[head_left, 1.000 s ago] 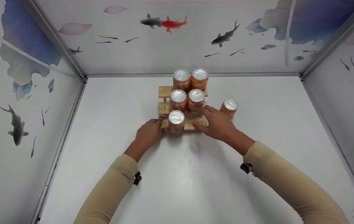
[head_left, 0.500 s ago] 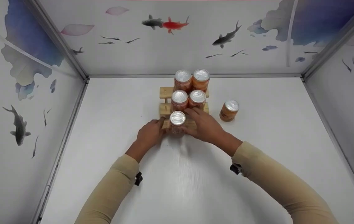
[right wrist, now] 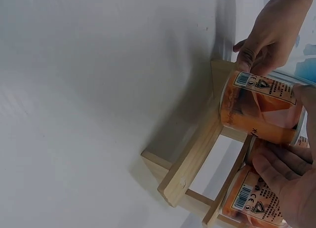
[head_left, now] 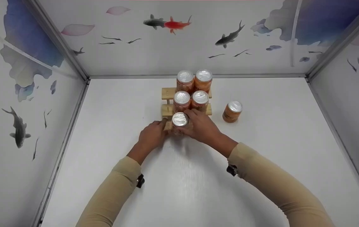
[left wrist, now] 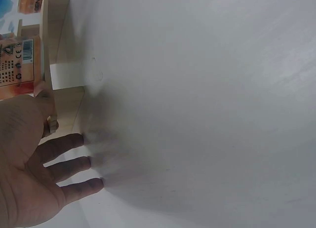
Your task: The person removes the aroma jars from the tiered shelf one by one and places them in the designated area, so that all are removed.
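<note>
A three-step wooden rack (head_left: 167, 110) bears several orange cans with silver lids. One front can (head_left: 179, 119) stands alone on the lowest step, left of its middle. My right hand (head_left: 202, 127) holds this can from the right. In the right wrist view, the thumb is at the top of the can (right wrist: 260, 107) and the other fingers reach behind it. My left hand (head_left: 151, 135) pinches the left end of the lowest step. The left wrist view shows three fingers (left wrist: 74, 164) of that hand stretched out below the rack (left wrist: 66, 102).
Another can (head_left: 232, 112) stands on the white table (head_left: 277, 135) right of the rack. Two cans stand on the middle step and two on the top step (head_left: 168, 93). A printed wall (head_left: 119, 60) rises close behind the rack.
My right hand has moved left along the lowest step, from its right part to the front can, and has taken hold of it. The left hand stays at the rack's left end.
</note>
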Tool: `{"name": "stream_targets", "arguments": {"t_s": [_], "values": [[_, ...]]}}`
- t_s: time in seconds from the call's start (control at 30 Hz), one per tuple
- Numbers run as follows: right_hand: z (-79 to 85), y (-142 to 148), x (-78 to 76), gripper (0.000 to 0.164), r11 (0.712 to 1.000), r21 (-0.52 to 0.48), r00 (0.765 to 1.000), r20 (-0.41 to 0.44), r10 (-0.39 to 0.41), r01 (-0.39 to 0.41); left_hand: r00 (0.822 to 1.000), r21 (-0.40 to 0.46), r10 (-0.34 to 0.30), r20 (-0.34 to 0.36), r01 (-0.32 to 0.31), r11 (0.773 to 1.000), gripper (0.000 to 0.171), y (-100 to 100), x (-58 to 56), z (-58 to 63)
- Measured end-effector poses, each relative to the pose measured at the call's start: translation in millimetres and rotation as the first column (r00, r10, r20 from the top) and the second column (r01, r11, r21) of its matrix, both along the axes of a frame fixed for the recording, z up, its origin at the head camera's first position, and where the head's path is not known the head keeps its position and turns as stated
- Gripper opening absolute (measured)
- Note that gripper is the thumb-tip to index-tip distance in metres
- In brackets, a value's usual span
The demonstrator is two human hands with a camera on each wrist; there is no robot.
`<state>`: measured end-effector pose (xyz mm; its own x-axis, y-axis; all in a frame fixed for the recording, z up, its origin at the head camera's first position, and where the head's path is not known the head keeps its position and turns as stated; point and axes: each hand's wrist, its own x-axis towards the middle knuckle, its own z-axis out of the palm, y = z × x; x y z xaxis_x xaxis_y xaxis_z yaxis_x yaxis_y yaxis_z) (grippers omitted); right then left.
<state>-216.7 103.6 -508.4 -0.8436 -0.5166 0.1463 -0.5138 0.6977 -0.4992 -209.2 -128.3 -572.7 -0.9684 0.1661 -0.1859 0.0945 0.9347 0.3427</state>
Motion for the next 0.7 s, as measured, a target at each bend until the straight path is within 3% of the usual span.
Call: {"name": "stream_targets", "arguments": {"t_s": [0.47, 0.7], "values": [[-7.5, -4.3, -1.1, 0.073, 0.996, -0.067, 0.998, 0.006, -0.059, 0.059, 1.000, -0.004, -0.008, -0.016, 0.008, 1.000, 0.060, 2.0, -3.7, 3.9], [-13.9, 0.0, -0.3, 0.071, 0.993, -0.114, 0.999, -0.003, -0.039, 0.038, 1.000, -0.005, -0.020, -0.020, 0.020, 1.000, 0.060, 1.3, -1.6, 2.3]]}}
